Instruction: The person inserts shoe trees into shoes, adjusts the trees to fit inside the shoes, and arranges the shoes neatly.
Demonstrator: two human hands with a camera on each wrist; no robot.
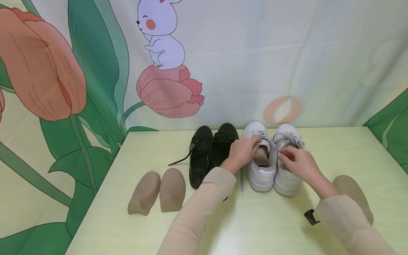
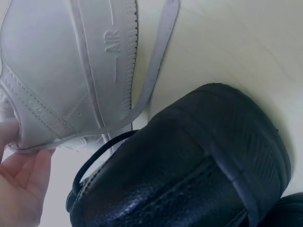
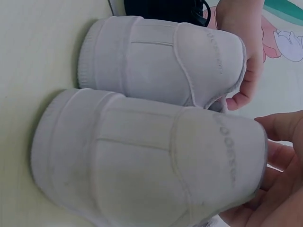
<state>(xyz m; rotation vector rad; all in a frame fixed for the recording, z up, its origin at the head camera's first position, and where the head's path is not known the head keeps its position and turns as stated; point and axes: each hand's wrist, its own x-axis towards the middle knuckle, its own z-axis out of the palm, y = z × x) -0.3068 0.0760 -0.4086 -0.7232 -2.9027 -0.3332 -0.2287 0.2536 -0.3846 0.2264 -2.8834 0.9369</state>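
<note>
Two white sneakers stand side by side, heels toward me. My left hand (image 1: 243, 150) pinches the collar edge of the left white sneaker (image 1: 261, 179), thumb inside and fingers outside in the left wrist view. Inside that shoe's opening shows a tan insert (image 1: 261, 156). Over the opening of the right white sneaker (image 1: 288, 182), my right hand (image 1: 299, 163) has its fingers curled, with thumb and fingertips at the inner collar edge. The heel hides part of these fingers in the right wrist view. Grey laces (image 1: 288, 140) lie loose on top.
A pair of black shoes (image 1: 200, 170) stands left of the sneakers, a black lace trailing leftward. Two tan toe-shaped inserts (image 1: 173, 191) lie at the left, and another tan insert (image 1: 352, 194) lies beside my right forearm. A printed curtain (image 1: 236, 71) hangs behind the table (image 1: 261, 226).
</note>
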